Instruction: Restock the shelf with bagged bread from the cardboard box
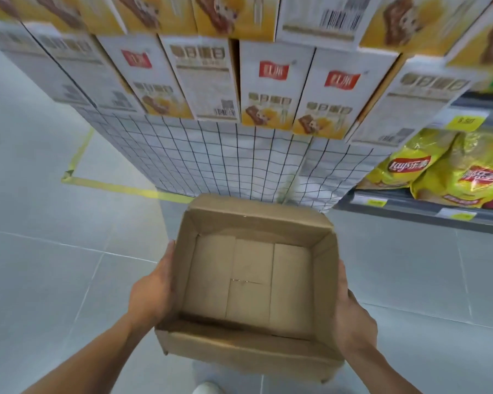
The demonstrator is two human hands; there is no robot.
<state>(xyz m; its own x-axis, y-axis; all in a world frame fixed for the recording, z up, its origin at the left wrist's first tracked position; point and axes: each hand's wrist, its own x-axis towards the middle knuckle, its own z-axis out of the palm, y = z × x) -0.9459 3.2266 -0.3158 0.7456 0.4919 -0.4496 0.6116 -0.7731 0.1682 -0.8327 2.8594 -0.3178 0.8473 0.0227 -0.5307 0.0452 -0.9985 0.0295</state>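
Presses left hand point(151, 294) flat on left wall of cardboard box point(251, 274), fingers point(169, 254) straight. Carries box above tiled floor point(40, 251), before wire-grid rack point(211, 160), bare bottom flaps showing. Presses right hand point(353, 322) on right wall, fingers straight. Faces chip bags point(453, 172) on shelf point(410, 213), far right.
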